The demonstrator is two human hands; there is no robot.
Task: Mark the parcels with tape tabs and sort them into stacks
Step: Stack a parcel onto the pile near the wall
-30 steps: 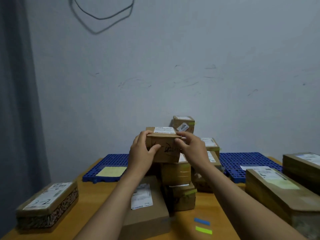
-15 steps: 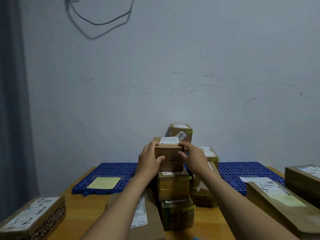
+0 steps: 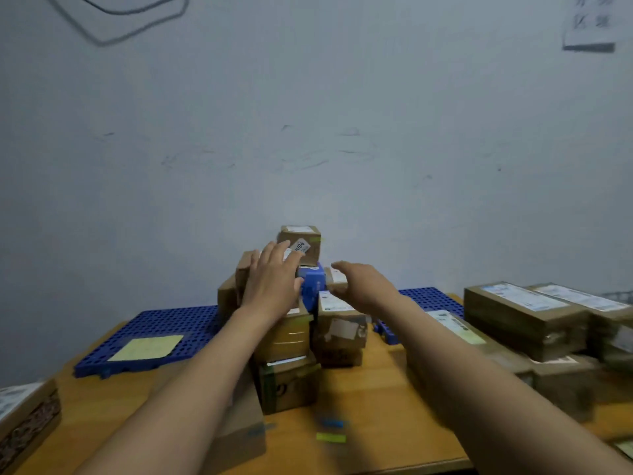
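Hands apart and open: left hand spread over top parcel, right hand slack, gripping nothing, just beside. Stack midway along table, toward back edge. Best squared over box below, steadied lightly, then released slowly to avoid tipping.

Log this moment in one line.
left hand open, over top parcel of middle stack | right hand open, empty | blue and green tape tabs on table
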